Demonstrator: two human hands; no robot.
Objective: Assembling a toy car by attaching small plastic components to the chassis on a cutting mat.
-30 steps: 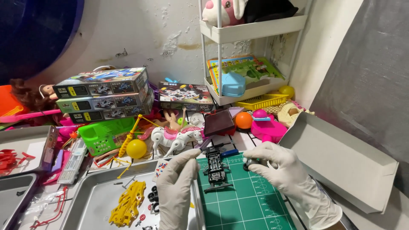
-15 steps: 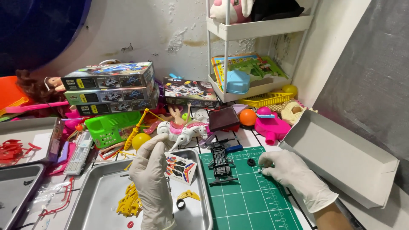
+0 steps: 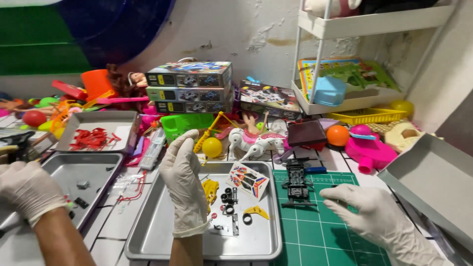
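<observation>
Two white-gloved hands hover low over a cluttered bench. The left hand (image 3: 185, 184) stands upright above the near-left part of a steel tray (image 3: 148, 241), back to the camera, its fingers (image 3: 183, 143) extended and loosely together. Nothing shows in them, though the palm side is hidden, so a very small piece cannot be ruled out. Just to the right of those fingers, inside the tray, lie yellow body parts (image 3: 211, 189), small black wheels (image 3: 228, 197) and a printed sticker sheet (image 3: 248, 181). The raised rim probably keeps such loose bits from rolling off. Beyond the fingertips sit a yellow ball (image 3: 212, 147) and a white toy horse (image 3: 256, 143). The right hand (image 3: 367, 212) rests palm down on a green cutting mat (image 3: 325, 236), fingers spread and empty, as if steadying itself there. Its forefinger tip points at a black toy car chassis (image 3: 297, 182), which lies flat on the mat just to the left of and beyond that fingertip, close but apparently not touching. The flat, gridded mat likely gives the chassis a firm, level bed. Far to the left, a co-worker's gloved hand (image 3: 27, 192) hangs beside a second steel tray (image 3: 98, 165) holding a few dark pieces. Whether it grips anything cannot be told.
</observation>
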